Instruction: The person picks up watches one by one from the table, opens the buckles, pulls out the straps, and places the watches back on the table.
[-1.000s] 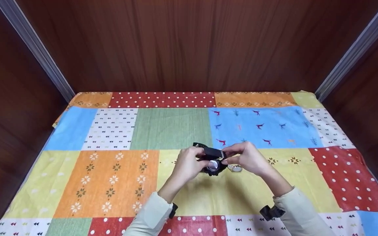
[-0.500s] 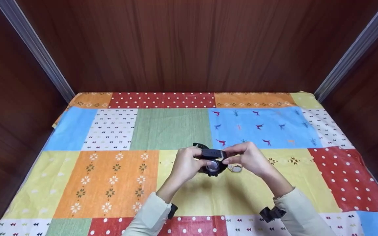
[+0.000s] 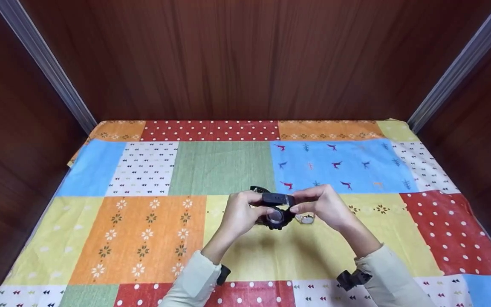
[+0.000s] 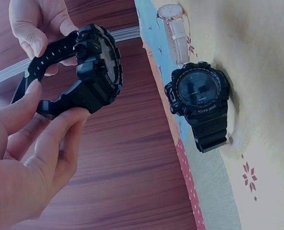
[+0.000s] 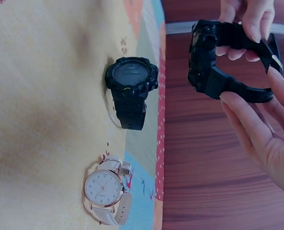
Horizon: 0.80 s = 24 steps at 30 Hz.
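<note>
A black sport watch (image 3: 278,199) is held up over the table by both hands, its strap bent into a loop. My left hand (image 3: 240,213) pinches one side of the strap between thumb and fingers. On the other side, my right hand (image 3: 326,207) pinches the strap by the metal buckle. In the left wrist view the held watch case (image 4: 100,64) faces down toward the cloth. Below it a second black sport watch (image 5: 130,91) lies on the cloth, mostly hidden in the head view. Beside that one lies a watch with a white dial and pale strap (image 5: 103,187).
A patchwork tablecloth (image 3: 143,238) covers the table. Dark wood panels (image 3: 245,59) rise behind it and on both sides, with metal strips at the corners. Black cameras sit on both wrists (image 3: 353,277).
The held watch has tilted slightly between the fingers, its case shifting a little left and toward me. Both hands keep their grip, and the left moves slightly left.
</note>
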Each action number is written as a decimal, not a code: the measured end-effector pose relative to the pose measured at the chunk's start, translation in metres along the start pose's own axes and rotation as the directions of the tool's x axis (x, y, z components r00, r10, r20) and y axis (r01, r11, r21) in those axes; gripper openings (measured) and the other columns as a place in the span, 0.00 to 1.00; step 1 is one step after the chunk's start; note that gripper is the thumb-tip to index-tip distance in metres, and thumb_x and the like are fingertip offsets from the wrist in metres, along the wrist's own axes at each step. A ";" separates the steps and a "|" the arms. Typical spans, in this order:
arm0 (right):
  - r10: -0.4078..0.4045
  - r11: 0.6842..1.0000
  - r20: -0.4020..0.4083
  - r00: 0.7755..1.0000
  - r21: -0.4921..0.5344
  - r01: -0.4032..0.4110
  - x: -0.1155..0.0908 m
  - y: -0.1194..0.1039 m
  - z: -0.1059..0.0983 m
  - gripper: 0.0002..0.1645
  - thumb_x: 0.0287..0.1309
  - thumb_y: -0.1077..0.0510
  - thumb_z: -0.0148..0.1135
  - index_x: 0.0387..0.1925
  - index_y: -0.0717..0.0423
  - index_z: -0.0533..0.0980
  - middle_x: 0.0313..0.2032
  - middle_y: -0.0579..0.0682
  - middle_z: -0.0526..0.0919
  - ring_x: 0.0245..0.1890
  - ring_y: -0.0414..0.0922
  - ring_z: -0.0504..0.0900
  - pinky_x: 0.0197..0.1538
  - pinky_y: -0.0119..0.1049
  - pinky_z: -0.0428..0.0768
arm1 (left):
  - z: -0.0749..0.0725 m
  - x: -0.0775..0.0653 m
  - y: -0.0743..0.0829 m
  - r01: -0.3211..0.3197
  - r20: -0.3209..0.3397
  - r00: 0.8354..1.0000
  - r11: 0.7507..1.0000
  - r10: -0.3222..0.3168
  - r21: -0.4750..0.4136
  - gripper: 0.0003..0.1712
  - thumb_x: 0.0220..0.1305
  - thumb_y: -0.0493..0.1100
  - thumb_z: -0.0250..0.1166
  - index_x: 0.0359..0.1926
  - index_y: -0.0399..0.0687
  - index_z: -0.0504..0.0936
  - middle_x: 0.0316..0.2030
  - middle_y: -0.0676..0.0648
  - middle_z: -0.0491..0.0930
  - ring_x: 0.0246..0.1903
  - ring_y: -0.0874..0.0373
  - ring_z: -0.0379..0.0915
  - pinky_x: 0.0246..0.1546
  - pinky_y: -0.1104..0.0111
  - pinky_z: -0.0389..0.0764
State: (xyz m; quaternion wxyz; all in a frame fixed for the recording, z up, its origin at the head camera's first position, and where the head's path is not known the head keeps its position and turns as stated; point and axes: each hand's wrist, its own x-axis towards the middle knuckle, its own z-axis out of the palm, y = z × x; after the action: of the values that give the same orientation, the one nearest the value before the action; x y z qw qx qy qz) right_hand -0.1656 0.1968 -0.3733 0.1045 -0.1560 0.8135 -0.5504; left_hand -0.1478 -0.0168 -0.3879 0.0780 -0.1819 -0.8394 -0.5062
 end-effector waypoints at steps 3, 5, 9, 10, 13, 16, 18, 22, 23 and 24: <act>0.010 1.000 -0.008 1.000 0.028 -0.010 0.000 0.001 0.000 0.20 0.40 0.63 0.71 0.39 0.65 0.81 0.32 0.57 0.84 0.32 0.47 0.80 0.36 0.35 0.78 | -0.002 0.000 0.000 0.014 0.005 1.000 1.000 -0.014 -0.019 0.08 0.45 0.37 0.71 0.31 0.43 0.86 0.29 0.47 0.82 0.30 0.58 0.76 0.33 0.66 0.77; 0.017 0.999 -0.015 1.000 0.046 -0.017 0.000 0.002 0.000 0.20 0.39 0.63 0.71 0.40 0.65 0.80 0.33 0.58 0.83 0.32 0.47 0.80 0.37 0.35 0.78 | -0.003 -0.001 0.000 0.007 0.003 1.000 1.000 -0.007 -0.021 0.09 0.46 0.37 0.71 0.32 0.42 0.86 0.29 0.47 0.82 0.29 0.59 0.75 0.31 0.70 0.76; 0.039 0.995 -0.025 0.999 0.096 -0.037 0.001 0.004 0.001 0.22 0.40 0.64 0.71 0.41 0.68 0.79 0.34 0.59 0.83 0.32 0.47 0.82 0.38 0.36 0.78 | -0.004 -0.001 0.000 -0.006 -0.013 1.000 1.000 0.006 -0.019 0.13 0.45 0.36 0.71 0.36 0.39 0.85 0.31 0.45 0.82 0.29 0.59 0.75 0.29 0.72 0.76; 0.044 0.993 -0.026 0.999 0.113 -0.041 0.001 0.004 0.001 0.22 0.40 0.65 0.71 0.41 0.69 0.79 0.34 0.60 0.83 0.32 0.47 0.82 0.38 0.36 0.79 | -0.005 -0.001 0.000 -0.005 -0.018 1.000 1.000 0.004 -0.020 0.14 0.45 0.36 0.71 0.37 0.37 0.85 0.32 0.43 0.82 0.30 0.57 0.76 0.30 0.72 0.76; 0.048 0.984 -0.023 0.999 0.172 -0.043 0.001 0.004 0.001 0.22 0.42 0.68 0.68 0.42 0.74 0.77 0.35 0.63 0.82 0.31 0.48 0.83 0.39 0.38 0.80 | -0.006 0.000 0.000 0.017 -0.026 0.999 0.999 -0.018 -0.036 0.17 0.45 0.36 0.71 0.40 0.34 0.83 0.35 0.41 0.82 0.35 0.53 0.78 0.36 0.69 0.77; 0.045 0.974 -0.019 0.999 0.224 -0.039 0.001 0.004 0.001 0.21 0.44 0.70 0.66 0.43 0.77 0.74 0.36 0.65 0.81 0.31 0.49 0.83 0.39 0.41 0.80 | -0.006 -0.001 0.001 0.041 -0.025 0.999 0.997 -0.042 -0.061 0.19 0.46 0.36 0.71 0.41 0.32 0.82 0.37 0.39 0.82 0.39 0.51 0.78 0.40 0.66 0.77; 0.045 0.967 -0.016 0.999 0.251 -0.040 0.002 0.005 0.001 0.22 0.45 0.71 0.65 0.44 0.79 0.73 0.37 0.66 0.81 0.32 0.49 0.83 0.40 0.43 0.79 | -0.007 -0.001 0.000 0.048 -0.023 0.999 0.996 -0.049 -0.069 0.19 0.46 0.36 0.71 0.41 0.33 0.82 0.37 0.39 0.82 0.40 0.50 0.78 0.41 0.65 0.77; 0.050 0.949 -0.010 0.999 0.311 -0.044 0.001 0.006 0.000 0.22 0.45 0.73 0.64 0.44 0.81 0.72 0.37 0.65 0.81 0.33 0.50 0.83 0.41 0.46 0.78 | -0.007 0.000 -0.002 0.053 -0.018 0.998 0.995 -0.055 -0.082 0.18 0.46 0.36 0.71 0.40 0.34 0.83 0.38 0.40 0.82 0.41 0.49 0.77 0.43 0.64 0.76; 0.051 0.943 -0.008 0.999 0.331 -0.045 0.001 0.007 0.000 0.22 0.45 0.73 0.64 0.44 0.82 0.71 0.37 0.64 0.81 0.33 0.50 0.83 0.41 0.47 0.78 | -0.007 0.000 -0.003 0.058 -0.016 0.998 0.995 -0.060 -0.086 0.17 0.46 0.36 0.71 0.40 0.34 0.83 0.38 0.40 0.82 0.41 0.49 0.77 0.44 0.64 0.76; 0.052 0.935 -0.008 0.999 0.352 -0.046 0.001 0.007 0.000 0.22 0.45 0.74 0.63 0.44 0.82 0.71 0.36 0.63 0.81 0.32 0.50 0.83 0.41 0.47 0.78 | -0.008 0.001 -0.003 0.062 -0.015 0.998 0.994 -0.063 -0.094 0.17 0.46 0.36 0.71 0.40 0.34 0.83 0.38 0.40 0.82 0.42 0.49 0.77 0.45 0.64 0.76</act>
State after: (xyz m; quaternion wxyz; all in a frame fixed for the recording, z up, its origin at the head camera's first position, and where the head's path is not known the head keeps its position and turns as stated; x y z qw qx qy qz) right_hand -0.1678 0.1991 -0.3797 0.1376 -0.1098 0.7064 -0.6856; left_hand -0.1500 -0.0248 -0.3864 0.0609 -0.1545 -0.8194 -0.5486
